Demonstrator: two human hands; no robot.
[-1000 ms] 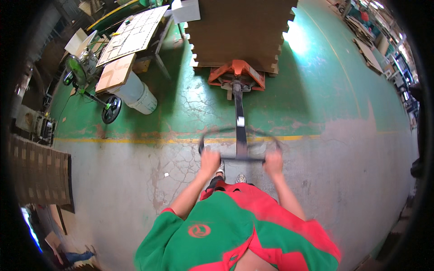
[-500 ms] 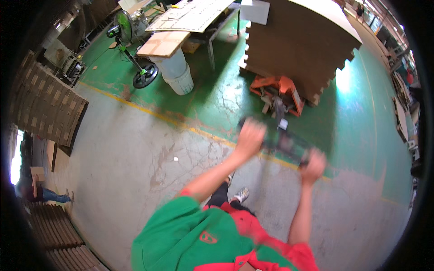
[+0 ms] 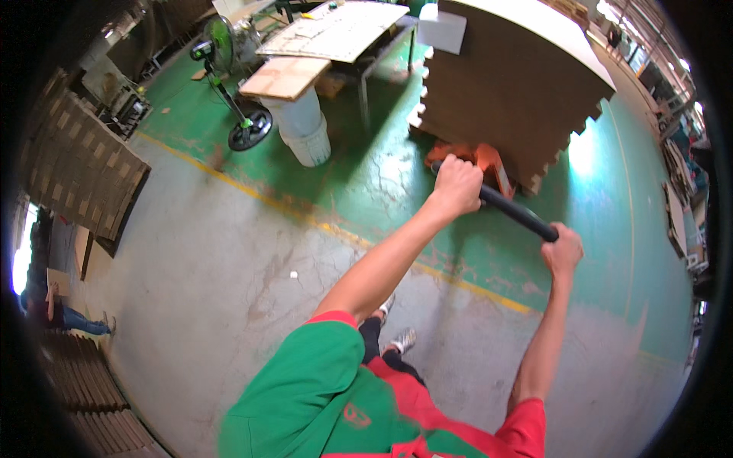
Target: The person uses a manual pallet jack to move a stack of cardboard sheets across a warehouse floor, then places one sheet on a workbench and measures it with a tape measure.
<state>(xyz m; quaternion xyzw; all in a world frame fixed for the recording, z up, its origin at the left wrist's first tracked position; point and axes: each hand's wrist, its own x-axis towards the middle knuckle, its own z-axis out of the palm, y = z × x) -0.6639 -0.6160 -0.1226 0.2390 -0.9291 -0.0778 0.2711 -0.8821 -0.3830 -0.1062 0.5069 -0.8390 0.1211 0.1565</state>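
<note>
My left hand is closed round the left part of a black bar handle. On the bar's right end, my right hand has its fingers wrapped too. Both arms reach forward, away from my body. Beyond the handle, the orange base of a pallet jack shows under a tall brown stack of cardboard sheets. My left hand and the bar cover part of the base, and the shaft between them is hidden.
Left of the stack are a white bucket with a board on top, a work table and a standing fan. More cardboard stacks line the left side, near another person. A yellow line crosses the floor.
Both hands have moved up and to the right in the picture with the handle, which now hides more of the orange base. Blurred before, the hands are sharp now.
</note>
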